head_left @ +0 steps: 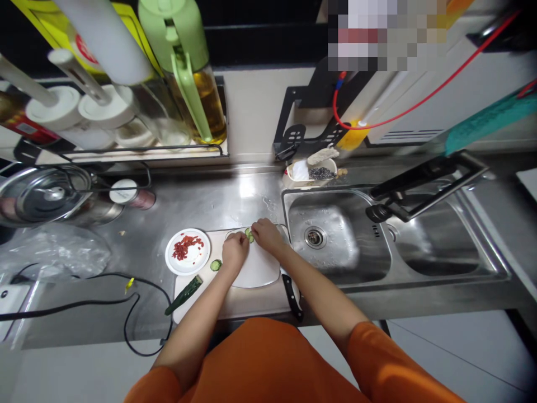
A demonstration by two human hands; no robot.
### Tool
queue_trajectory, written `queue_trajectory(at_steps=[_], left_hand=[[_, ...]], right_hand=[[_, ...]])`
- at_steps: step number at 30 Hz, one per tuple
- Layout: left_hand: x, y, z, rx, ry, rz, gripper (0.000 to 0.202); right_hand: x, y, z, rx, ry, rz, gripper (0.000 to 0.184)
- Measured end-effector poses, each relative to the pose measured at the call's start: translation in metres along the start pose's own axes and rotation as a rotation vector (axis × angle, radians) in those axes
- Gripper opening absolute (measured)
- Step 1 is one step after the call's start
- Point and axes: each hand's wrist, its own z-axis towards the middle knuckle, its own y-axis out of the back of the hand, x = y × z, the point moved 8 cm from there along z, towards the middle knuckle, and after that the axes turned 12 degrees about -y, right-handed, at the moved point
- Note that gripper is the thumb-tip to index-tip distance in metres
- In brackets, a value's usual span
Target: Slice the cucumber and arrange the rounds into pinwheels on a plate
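My left hand (235, 250) and my right hand (265, 234) rest close together over a white plate (258, 268) on a pale cutting board (235, 299). Both hands have their fingers curled around green cucumber slices (249, 234) at the plate's far edge. A loose cucumber slice (215, 265) lies just left of my left hand. A cucumber strip (183, 294) lies at the board's left edge. A black-handled knife (292, 295) lies on the board by my right forearm.
A small white plate of chopped red chilli (187, 251) sits left of the board. A double steel sink (339, 238) with a black tap (419, 184) is to the right. Oil bottle (197, 73), jars, a pot lid (44, 196) and a black cable (104, 302) are at left.
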Motion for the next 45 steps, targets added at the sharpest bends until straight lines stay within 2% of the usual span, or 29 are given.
queue_trajectory(at_steps=[5,7,11,13,15,18,20,30,39,45], left_hand=[[-0.003,0.008,-0.001,0.045,-0.014,0.024,0.018],[0.003,0.024,-0.007,0.033,-0.007,0.051,0.02],[0.026,0.068,-0.03,0.001,0.033,0.177,0.025],[0.039,0.085,-0.047,0.026,0.079,0.263,0.027],[0.05,0.092,-0.064,0.09,0.151,0.336,0.029],[0.056,0.084,-0.085,0.231,0.215,0.378,0.031],[0.054,0.076,-0.094,0.282,0.229,0.399,0.032],[0.053,0.062,-0.093,0.317,0.271,0.474,0.035],[0.058,0.065,-0.095,0.166,0.258,0.365,0.029],[0.073,0.073,-0.098,0.061,0.289,0.048,0.018]], right_hand=[[-0.001,0.007,-0.004,-0.017,-0.016,0.018,0.02],[-0.004,0.012,-0.011,-0.036,-0.034,0.056,0.02],[-0.013,0.013,-0.039,-0.083,-0.088,0.141,0.019],[-0.014,0.005,-0.058,-0.072,-0.09,0.151,0.018],[-0.013,-0.006,-0.078,-0.037,-0.078,0.154,0.018],[-0.01,-0.02,-0.102,-0.017,-0.079,0.163,0.02],[-0.007,-0.026,-0.112,-0.013,-0.079,0.172,0.02],[0.007,-0.036,-0.127,0.015,-0.032,0.129,0.018],[0.01,-0.034,-0.13,0.025,-0.038,0.118,0.018],[0.016,-0.037,-0.127,0.046,-0.039,0.206,0.017]])
